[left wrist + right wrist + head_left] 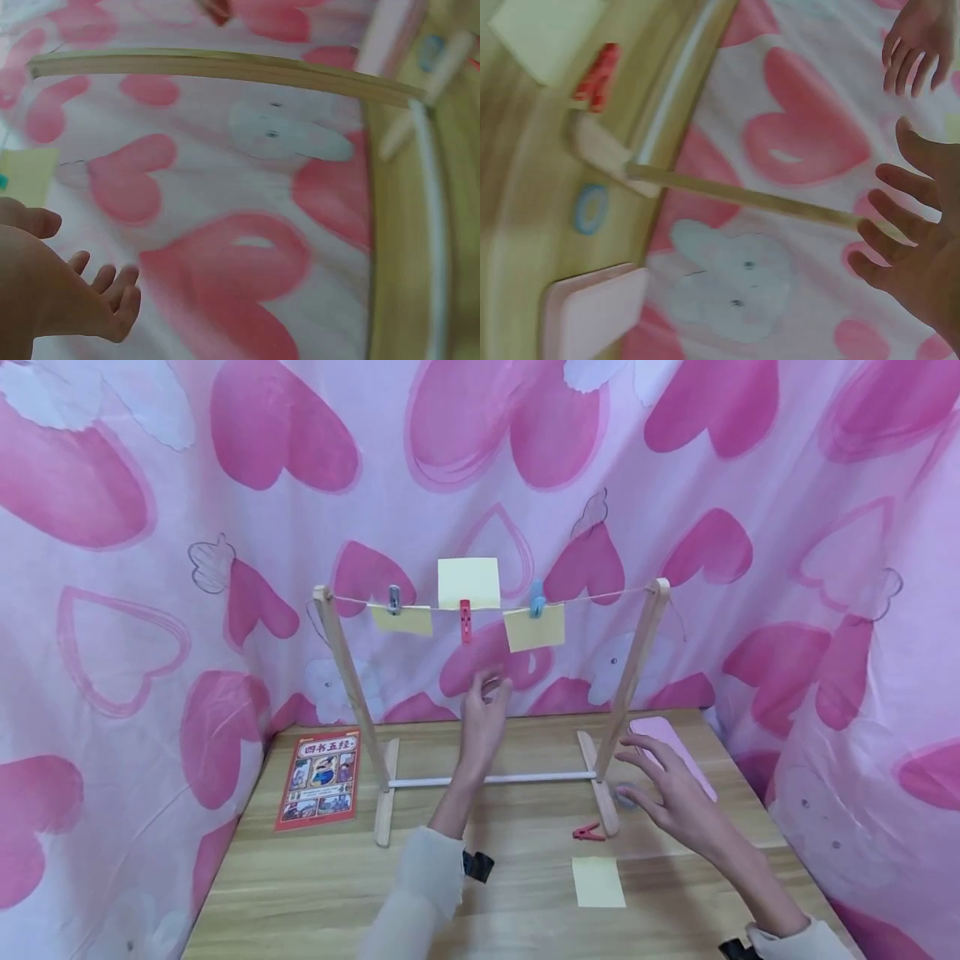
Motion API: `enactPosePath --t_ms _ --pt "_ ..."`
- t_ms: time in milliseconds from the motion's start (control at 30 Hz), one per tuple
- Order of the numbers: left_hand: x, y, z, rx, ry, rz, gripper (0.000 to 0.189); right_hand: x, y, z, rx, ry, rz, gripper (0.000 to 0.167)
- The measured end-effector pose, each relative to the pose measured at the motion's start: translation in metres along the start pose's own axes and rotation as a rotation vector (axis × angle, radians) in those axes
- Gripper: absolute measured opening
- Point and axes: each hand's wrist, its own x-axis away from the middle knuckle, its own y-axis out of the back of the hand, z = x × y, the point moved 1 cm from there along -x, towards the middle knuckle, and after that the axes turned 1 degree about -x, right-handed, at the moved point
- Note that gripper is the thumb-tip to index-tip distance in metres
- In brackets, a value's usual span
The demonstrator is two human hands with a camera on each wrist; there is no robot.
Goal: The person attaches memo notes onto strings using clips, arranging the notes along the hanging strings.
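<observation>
My left hand (483,727) is raised below the string, its loosely bent fingers holding nothing. Over it, a red clothespin (465,620) clips a pale yellow note (468,582) that stands up above the string. A grey clothespin (394,599) with a drooping note (405,621) hangs to the left, a blue clothespin (537,599) with another note (536,628) to the right. My right hand (678,797) hovers with spread fingers beside the right wooden post (633,677), and nothing is in it. A loose red clothespin (588,832) and a yellow note (598,882) lie on the table.
The wooden frame has a left post (348,685) and a white bottom rod (540,777). A red-bordered book (318,779) lies at the left. On the right are a pink case (675,752) and a blue tape roll (591,208). A heart-print curtain (480,460) encloses the table.
</observation>
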Motion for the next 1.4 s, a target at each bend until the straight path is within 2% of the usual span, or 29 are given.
enactPosePath --t_ms 200,400,433,533,667,733,833,933,1033,1233,1333,1400 --pt "0.026 0.005 0.045 -0.435 -0.237 0.024 0.05 0.02 -0.013 -0.01 0.053 -0.021 -0.019 0.066" --pt "0.048 0.01 0.088 -0.766 -0.46 0.102 0.063 0.041 -0.026 -0.016 0.055 -0.075 -0.025 0.069" --pt "0.054 0.009 0.095 -0.811 -0.481 0.132 0.065 0.045 -0.029 -0.018 0.05 -0.081 -0.025 0.07" --pt "0.075 0.003 0.112 -0.919 -0.485 0.255 0.07 0.056 -0.037 -0.021 0.027 -0.11 -0.014 0.072" --pt "0.106 -0.013 0.136 -0.967 -0.374 0.436 0.073 0.071 -0.053 -0.024 -0.02 -0.154 -0.001 0.074" --pt "0.122 -0.023 0.149 -0.964 -0.317 0.5 0.075 0.08 -0.061 -0.023 -0.038 -0.182 0.013 0.069" --pt "0.148 -0.037 0.165 -0.913 -0.258 0.554 0.075 0.093 -0.071 -0.021 -0.04 -0.216 0.035 0.061" --pt "0.168 -0.05 0.178 -0.814 -0.233 0.548 0.068 0.104 -0.078 -0.023 -0.024 -0.215 0.038 0.065" --pt "0.181 -0.058 0.19 -0.752 -0.244 0.488 0.063 0.111 -0.083 -0.024 -0.021 -0.226 0.043 0.066" --pt "0.187 -0.065 0.201 -0.801 -0.344 0.356 0.062 0.119 -0.089 -0.027 -0.031 -0.276 0.047 0.064" --pt "0.187 -0.066 0.202 -0.837 -0.395 0.331 0.054 0.123 -0.094 -0.031 -0.007 -0.284 0.073 0.06" --pt "0.187 -0.066 0.202 -0.844 -0.405 0.328 0.049 0.125 -0.099 -0.035 0.026 -0.274 0.108 0.058"
